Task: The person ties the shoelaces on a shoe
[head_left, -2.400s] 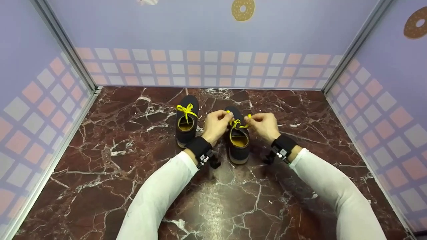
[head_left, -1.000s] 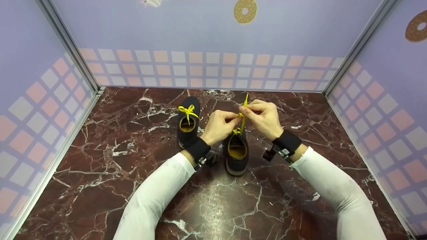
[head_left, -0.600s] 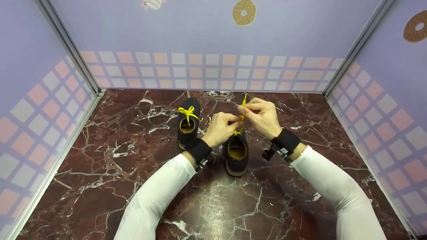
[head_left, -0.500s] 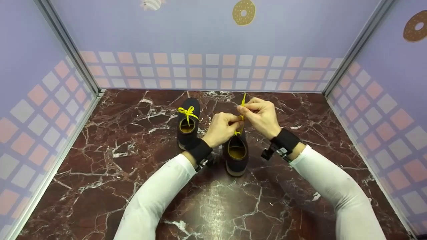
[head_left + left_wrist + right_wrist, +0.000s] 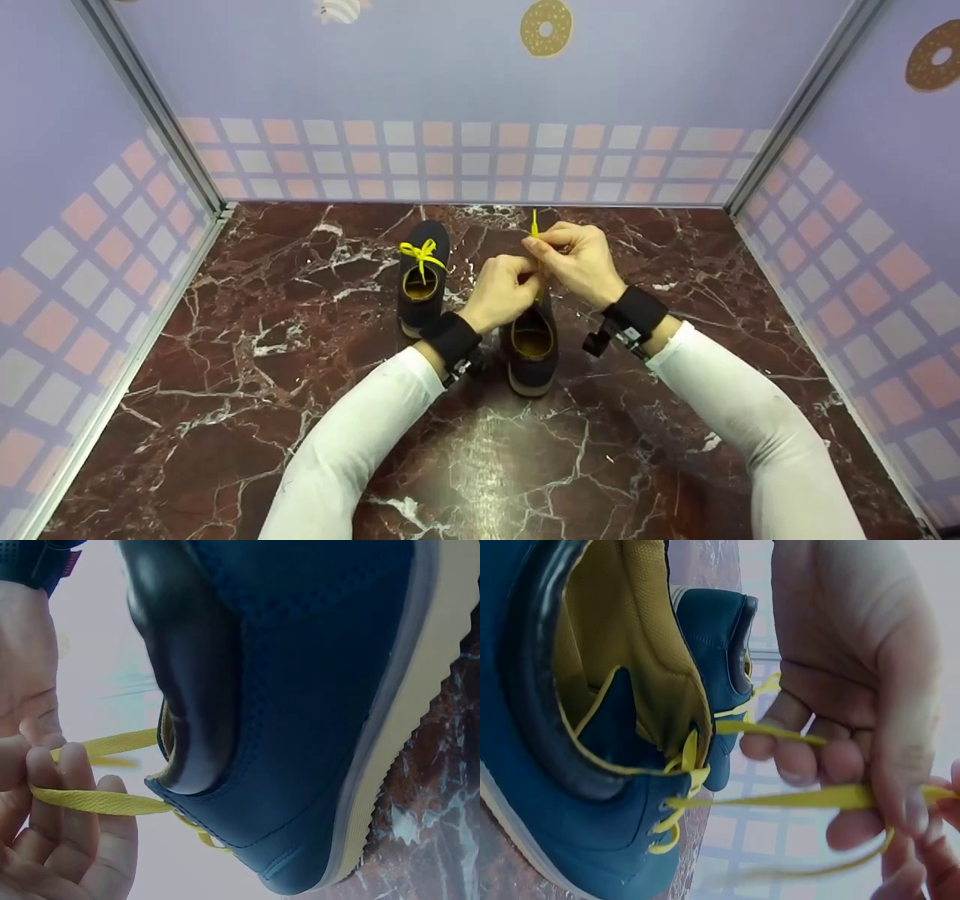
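Observation:
A dark shoe (image 5: pixel 534 376) with a yellow lining stands on the floor between my forearms, toe pointing away. Its yellow shoelace (image 5: pixel 802 799) runs up taut from the eyelets to both hands. My right hand (image 5: pixel 581 262) pinches one strand between thumb and fingers, and a free lace end (image 5: pixel 535 223) sticks up past the fingertips. Close against it, my left hand (image 5: pixel 504 289) grips lace too; in the left wrist view a strand (image 5: pixel 105 802) crosses its curled fingers (image 5: pixel 75 825). The hands hide the shoe's toe and the spot where the strands meet.
A matching shoe (image 5: pixel 421 311) stands to the left, its yellow lace tied in a bow (image 5: pixel 420 252). Dark red marbled floor (image 5: pixel 480 465) lies around. Printed panels rise at the back (image 5: pixel 450 82), the left and the right.
From wide apart on the lace, the hands came together above the toe and lifted the strands. The shoe slid slightly nearer. Lately the right hand has moved a little left, its lace end with it.

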A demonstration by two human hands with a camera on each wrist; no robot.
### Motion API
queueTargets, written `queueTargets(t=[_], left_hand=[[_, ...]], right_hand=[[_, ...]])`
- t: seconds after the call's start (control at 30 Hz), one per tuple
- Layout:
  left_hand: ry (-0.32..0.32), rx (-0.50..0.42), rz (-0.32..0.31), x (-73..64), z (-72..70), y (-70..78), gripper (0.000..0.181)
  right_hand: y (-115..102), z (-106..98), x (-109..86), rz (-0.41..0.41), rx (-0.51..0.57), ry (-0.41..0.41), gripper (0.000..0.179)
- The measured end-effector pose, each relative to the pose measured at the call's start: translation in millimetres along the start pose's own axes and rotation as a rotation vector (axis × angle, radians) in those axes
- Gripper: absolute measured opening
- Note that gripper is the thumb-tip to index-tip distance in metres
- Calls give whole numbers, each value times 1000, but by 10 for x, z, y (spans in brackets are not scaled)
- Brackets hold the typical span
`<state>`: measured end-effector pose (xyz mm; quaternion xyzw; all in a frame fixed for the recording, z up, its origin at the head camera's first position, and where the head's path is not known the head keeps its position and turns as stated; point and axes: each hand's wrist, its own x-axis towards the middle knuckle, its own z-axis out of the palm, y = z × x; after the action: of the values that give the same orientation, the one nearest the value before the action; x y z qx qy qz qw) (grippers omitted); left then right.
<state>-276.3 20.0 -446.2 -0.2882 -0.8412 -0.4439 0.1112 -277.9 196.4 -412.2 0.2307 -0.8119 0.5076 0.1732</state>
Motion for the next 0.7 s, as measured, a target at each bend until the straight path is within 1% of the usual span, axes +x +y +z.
queueTargets(t=[0.1,0.23,0.3,0.37,0.53,0.7], left_hand=[[3,-47,-25,-2,-4,-11,34],[0,-104,-56,-12,-11,-26,40],[1,-129,-72,-19,-14,-37,40],[0,-155,-85,-29,-20,-47,39],[0,-200,-107,-42,-28,-63,34],[2,-213,-128,-43,-20,-69,41]], right_hand=[[20,-61,-1,46,-10,-44,20],[65,-169,-22,152,2,-138,29],[98,-220,-37,200,19,-186,32],[125,-262,-49,228,30,-221,33],[191,-319,-57,245,18,-275,29],[236,-334,-72,256,-69,-337,25]])
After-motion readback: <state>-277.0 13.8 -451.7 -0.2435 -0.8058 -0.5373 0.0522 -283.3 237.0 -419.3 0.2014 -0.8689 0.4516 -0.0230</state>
